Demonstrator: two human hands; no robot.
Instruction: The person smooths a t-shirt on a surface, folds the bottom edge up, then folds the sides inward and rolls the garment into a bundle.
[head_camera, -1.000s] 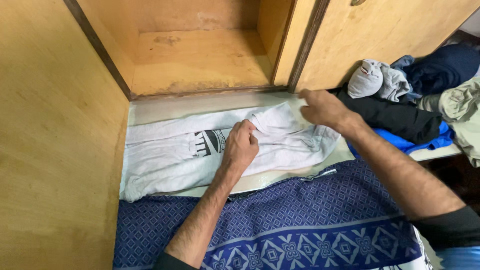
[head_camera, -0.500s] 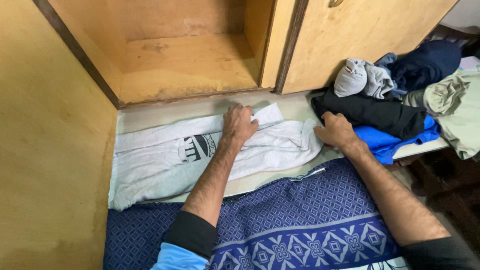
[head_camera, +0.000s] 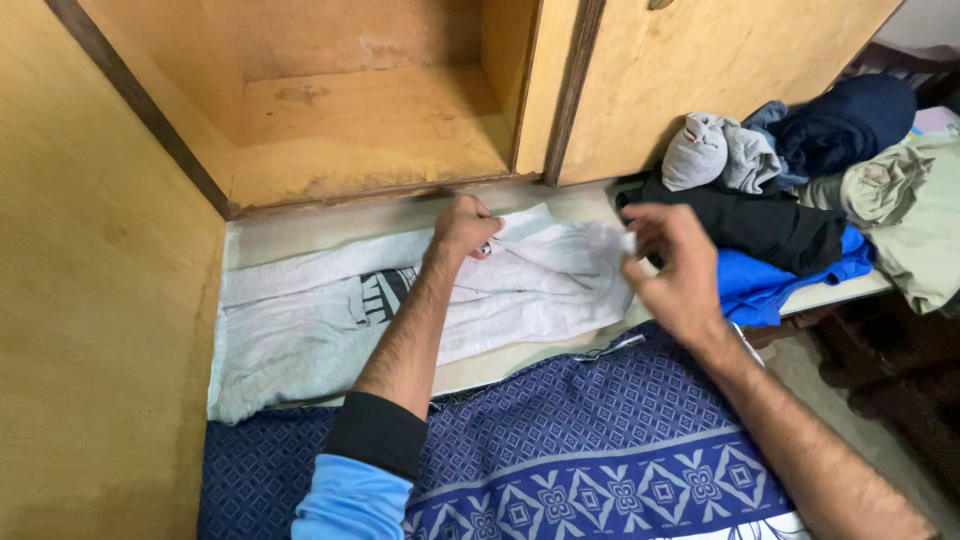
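Head view: the white T-shirt (head_camera: 420, 300) is spread flat between both hands. Its collar is pinched by the left hand (head_camera: 463, 225); its sleeve edge is gripped and lifted by the right hand (head_camera: 672, 268), just beside piled clothes (head_camera: 790, 215).

The left forearm covers most of the black print on the white cotton t-shirt (head_camera: 300, 320). The raised right hand (head_camera: 672, 268) is motion-blurred and hides the shirt's right sleeve end. The pale green garment (head_camera: 915, 215) gets cut off at the picture's right edge.
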